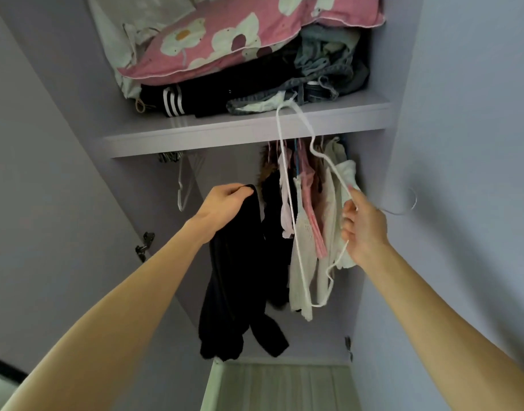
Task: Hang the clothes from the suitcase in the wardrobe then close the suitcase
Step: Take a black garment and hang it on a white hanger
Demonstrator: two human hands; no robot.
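left hand point(222, 203) grips black top point(237, 280) by its upper edge, right hand point(363, 225) holds white hanger point(287, 185) w/ curled fingers, both raised at wardrobe shelf point(195, 134).

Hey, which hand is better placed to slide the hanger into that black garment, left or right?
Probably the right. The right hand grips the white hanger near its hook, while the left hand holds the black garment up by its top edge.

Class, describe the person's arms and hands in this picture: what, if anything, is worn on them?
Both arms are bare as far as the frame shows, with no sleeves in view. The left hand and right hand wear no gloves; no watch, bracelet or ring is visible.
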